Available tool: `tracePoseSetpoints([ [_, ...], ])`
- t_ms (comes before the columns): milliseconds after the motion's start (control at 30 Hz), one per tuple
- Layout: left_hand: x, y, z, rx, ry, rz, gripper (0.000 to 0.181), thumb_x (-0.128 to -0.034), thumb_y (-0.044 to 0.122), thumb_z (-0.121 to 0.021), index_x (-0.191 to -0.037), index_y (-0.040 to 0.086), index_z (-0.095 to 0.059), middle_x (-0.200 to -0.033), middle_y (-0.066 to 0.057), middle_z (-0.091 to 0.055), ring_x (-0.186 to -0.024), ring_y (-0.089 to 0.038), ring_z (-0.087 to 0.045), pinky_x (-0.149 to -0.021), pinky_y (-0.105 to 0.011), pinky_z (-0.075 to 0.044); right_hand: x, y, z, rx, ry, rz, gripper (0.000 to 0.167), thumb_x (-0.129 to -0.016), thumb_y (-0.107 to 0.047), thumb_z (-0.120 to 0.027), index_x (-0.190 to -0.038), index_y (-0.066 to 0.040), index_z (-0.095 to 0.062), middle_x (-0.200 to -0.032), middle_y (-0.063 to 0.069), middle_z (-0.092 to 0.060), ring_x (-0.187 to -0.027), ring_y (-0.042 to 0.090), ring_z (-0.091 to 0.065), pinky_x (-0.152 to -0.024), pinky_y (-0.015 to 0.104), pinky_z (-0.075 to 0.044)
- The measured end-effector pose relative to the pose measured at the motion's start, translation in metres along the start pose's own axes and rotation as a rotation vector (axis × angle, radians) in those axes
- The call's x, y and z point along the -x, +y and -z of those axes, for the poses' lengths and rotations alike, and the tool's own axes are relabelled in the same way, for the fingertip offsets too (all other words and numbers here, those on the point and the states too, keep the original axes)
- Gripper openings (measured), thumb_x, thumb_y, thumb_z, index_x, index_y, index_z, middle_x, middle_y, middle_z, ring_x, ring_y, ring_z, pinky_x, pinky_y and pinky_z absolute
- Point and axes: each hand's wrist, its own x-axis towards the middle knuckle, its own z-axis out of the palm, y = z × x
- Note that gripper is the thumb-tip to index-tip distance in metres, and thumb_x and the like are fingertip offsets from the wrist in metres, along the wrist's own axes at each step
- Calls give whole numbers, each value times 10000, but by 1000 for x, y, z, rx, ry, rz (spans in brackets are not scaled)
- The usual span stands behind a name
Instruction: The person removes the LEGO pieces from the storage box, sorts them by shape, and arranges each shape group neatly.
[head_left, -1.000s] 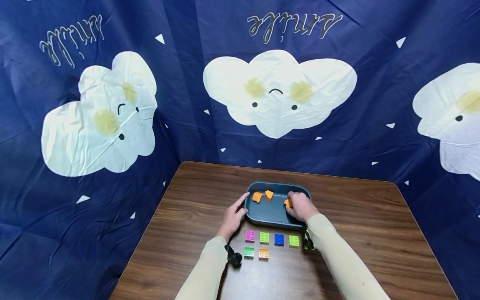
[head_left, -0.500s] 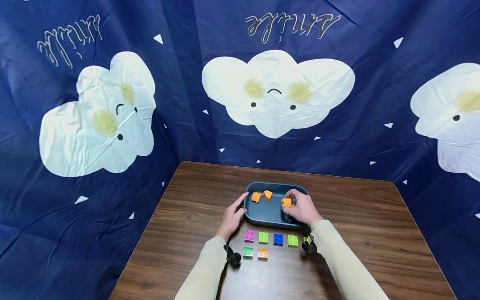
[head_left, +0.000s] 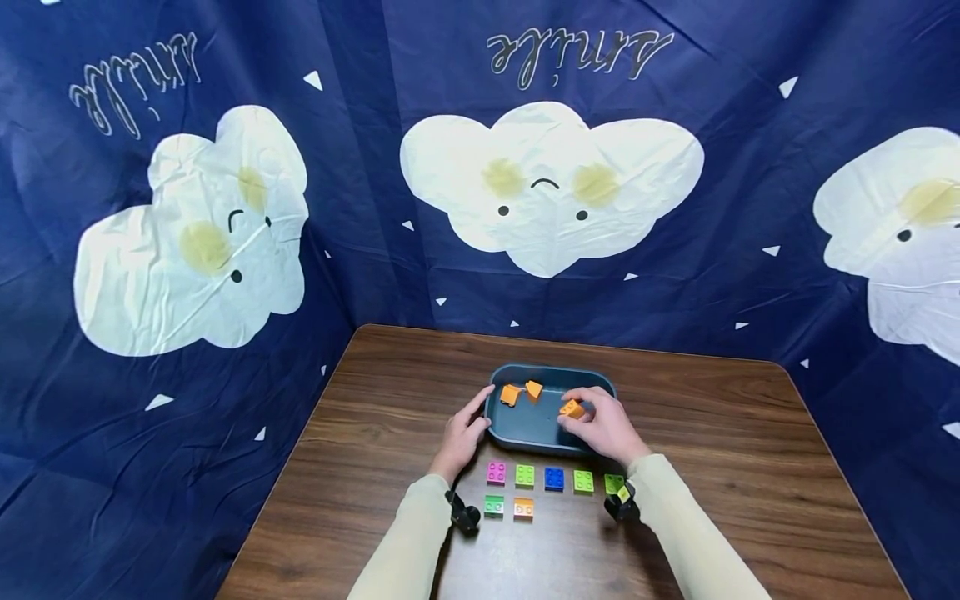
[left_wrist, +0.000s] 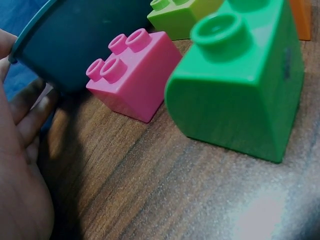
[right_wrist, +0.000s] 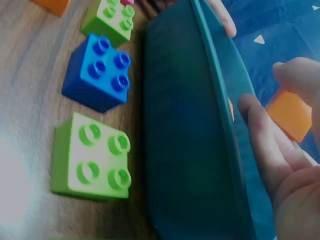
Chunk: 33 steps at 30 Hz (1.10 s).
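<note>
- Here, the right hand (head_left: 609, 427) pinches an orange toy brick (head_left: 572, 409) above the teal tray (head_left: 528, 429)
- The left hand (head_left: 459, 437), thumb and forefinger wide apart, touches the tray's end
- Right of those fingertips lie two orange toy pieces (head_left: 510, 394)

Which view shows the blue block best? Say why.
The right wrist view: the blue block appears large, unobstructed, all four studs clear. The head view shows it small but whole; the left wrist view doesn't show it.
</note>
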Motion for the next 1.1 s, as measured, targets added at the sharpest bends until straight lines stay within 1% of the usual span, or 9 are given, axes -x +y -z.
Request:
tracePoseSetpoints([
  [133, 0, 0, 1, 6, -5, -2, 618, -987, 173, -570, -1524, 475, -524, -1388, -30, -612, -642, -173, -535, -782, -385, -471, 6, -3, -3, -64, 25, -1, 333, -901, -298, -841, -1206, -202, -749, -1202, 71, -647, -771, 163, -617, -704, 272, -554],
  [300, -1, -1, 1, 13, -11, -11, 614, -990, 167, -570, -1530, 455, -527, -1371, -40, -620, -605, -155, -520, -720, -347, -464, 13, -6, -6, -52, 79, 31, 307, -879, -234, -860, -1178, -234, -789, -1195, 15, -701, -826, 148, -644, -750, 267, -561],
  [500, -1, -3, 0, 13, -3, -5, 625, -985, 174, -572, -1522, 488, -518, -1153, -79, -662, -617, -168, -520, -753, -369, -464, 22, -9, -7, -76, 97, 69, 337, -900, -199, -832, -1234, -223, -791, -1227, 11, -731, -907, 137, -686, -792, 266, -582],
  [600, -1, -3, -1, 10, -1, 1, 626, -985, 180, -569, -1513, 512, -515, -1206, -64, -659, -634, -179, -524, -776, -384, -459, 27, -9, -8, -84, 95, 85, 364, -930, -226, -798, -1292, -197, -767, -1276, 47, -723, -917, 124, -710, -795, 259, -585],
  [667, -1, -3, -1, 7, 1, 1, 625, -982, 176, -571, -1514, 499, -522, -1320, -45, -634, -642, -180, -528, -799, -388, -454, 31, -9, -8, -93, 93, 84, 372, -952, -211, -773, -1322, -179, -750, -1308, 70, -711, -904, 109, -713, -790, 256, -586],
  [733, -1, -2, -1, 5, 3, -2, 622, -981, 168, -575, -1520, 477, -528, -1281, -42, -643, -642, -167, -525, -806, -377, -449, 35, -9, -8, -100, 84, 69, 377, -972, -183, -749, -1348, -162, -733, -1344, 90, -694, -887, 98, -713, -783, 253, -587],
  [833, -1, -1, -1, -10, 8, -19, 630, -972, 143, -577, -1530, 432, -537, -961, -60, -667, -619, -147, -515, -761, -350, -452, 41, -11, -8, -132, 74, 47, 371, -991, -141, -721, -1362, -147, -720, -1354, 102, -685, -865, 99, -721, -769, 254, -586],
  [967, -2, -1, -1, -17, 9, -31, 640, -966, 119, -570, -1535, 410, -537, -625, -10, -499, -580, -130, -496, -672, -316, -449, 50, -11, -9, -162, 78, 55, 343, -998, -107, -703, -1340, -124, -717, -1183, 87, -743, -854, 131, -744, -756, 265, -590],
  [1100, -2, -2, -2, 4, 9, -27, 638, -971, 113, -568, -1531, 418, -539, -638, 42, -488, -585, -130, -499, -666, -302, -449, 60, -10, -12, -130, 115, 86, 302, -974, -109, -735, -1272, -157, -745, -1082, 18, -756, -878, 120, -716, -763, 271, -586],
])
